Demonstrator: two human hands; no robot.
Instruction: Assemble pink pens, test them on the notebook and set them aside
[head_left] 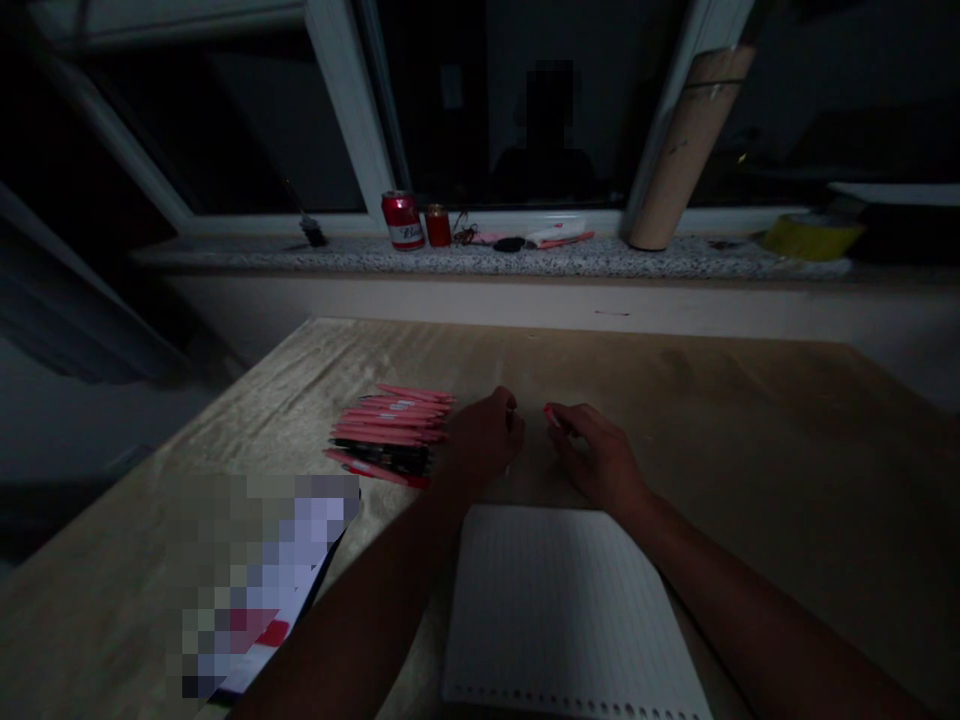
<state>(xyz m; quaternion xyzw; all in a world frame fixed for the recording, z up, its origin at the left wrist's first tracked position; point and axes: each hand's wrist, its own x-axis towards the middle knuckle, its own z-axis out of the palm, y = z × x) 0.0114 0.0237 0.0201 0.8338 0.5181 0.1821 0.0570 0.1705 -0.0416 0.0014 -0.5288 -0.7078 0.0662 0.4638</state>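
My left hand point(491, 432) is over the table just right of the pens, its fingers curled together; what they hold, if anything, is too dark to make out. Between the thumb and fingers of my right hand point(600, 455) is a small pinkish-red piece point(550, 412), its kind unclear. A gap separates the two hands. Left of my left hand lies a row of pink pens point(394, 420), with black pens point(382, 457) along its near side. A lined notebook point(562, 610) with punched holes lies open below both hands, partly under my right forearm.
A lit phone-like screen point(300, 570), partly blurred out, lies at the table's left. Along the windowsill point(352, 257) stand a red can point(403, 222), a red jar point(438, 226), a tall tan cylinder point(690, 150) and a yellow roll point(814, 238). The wooden table point(750, 440) is dimly lit.
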